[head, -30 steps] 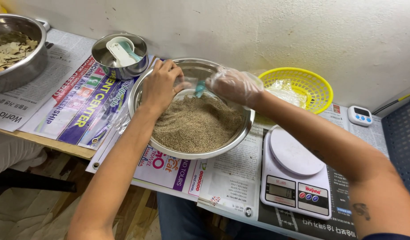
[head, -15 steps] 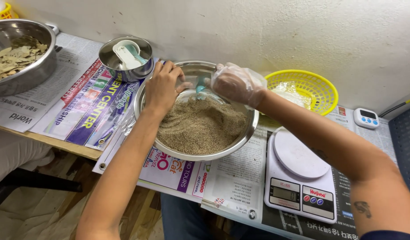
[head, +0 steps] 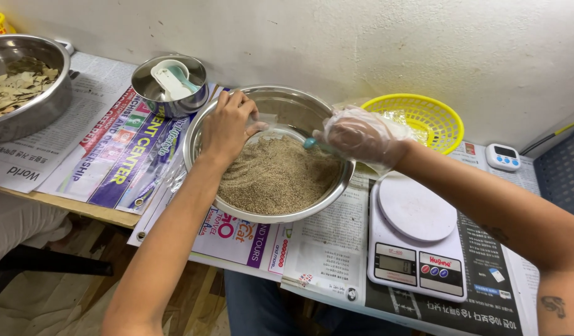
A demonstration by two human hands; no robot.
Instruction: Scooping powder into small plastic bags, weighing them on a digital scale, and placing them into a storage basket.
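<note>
Far left: large steel pot (head: 25, 87) holding dried bay leaves, standing on spread newspaper (head: 112, 149). Next: small steel bowl (head: 170, 86) containing white and pale-teal plastic scoops, untouched. Centre: wide steel mixing bowl (head: 268, 155), roughly half full of fine tan seed or grain, heaped toward the near side. Left hand (head: 228, 127), bare, rests on the bowl's far-left rim with fingers curled, pinching a thin clear plastic bag that opens over the grain. Right hand (head: 361, 138), in a clear disposable glove, is closed around a teal-handled scoop (head: 312, 144) at the bowl's right rim. Change over the last second: the scoop hand has drawn from the bowl's middle rear to the right edge, while the left hand has kept its place; judged a pass between scooping and filling the bag. Right of bowl: yellow plastic basket (head: 424, 118) with crumpled clear film inside. Near right: white digital kitchen scale (head: 417, 236), platform bare. Far right: small white timer (head: 503, 157).
</note>
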